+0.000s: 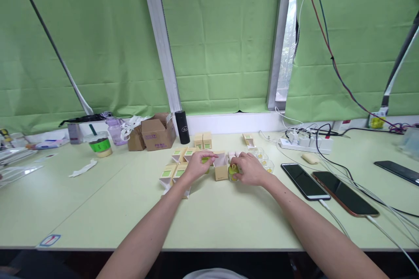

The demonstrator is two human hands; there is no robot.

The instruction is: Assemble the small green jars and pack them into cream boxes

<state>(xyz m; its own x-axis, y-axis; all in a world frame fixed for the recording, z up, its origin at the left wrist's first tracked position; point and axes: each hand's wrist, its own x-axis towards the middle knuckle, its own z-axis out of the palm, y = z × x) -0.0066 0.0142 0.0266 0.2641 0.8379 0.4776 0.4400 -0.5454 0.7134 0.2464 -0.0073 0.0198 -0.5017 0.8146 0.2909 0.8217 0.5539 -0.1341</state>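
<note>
Just left of centre, my left hand (198, 165) has its thumb and fingers at the green-labelled lid side of a small open cardboard box (221, 173); the box stands upright with its pale inside showing. To its right, my right hand (251, 168) grips a small clear jar (232, 173) with yellow-green contents, its fingers around the top. The jar is close beside the box, on or just above the table. Several open boxes with green labels (167, 173) are grouped left of my left hand. Clear round containers with yellow centres (269, 166) lie behind my right hand, partly hidden.
Two closed small boxes (203, 140) and an open one (249, 141) stand farther back. A black bottle (182, 127), brown carton (159, 133) and drink cup (101, 144) are at left. Phones (305, 181), cables and a power strip (306, 144) occupy the right.
</note>
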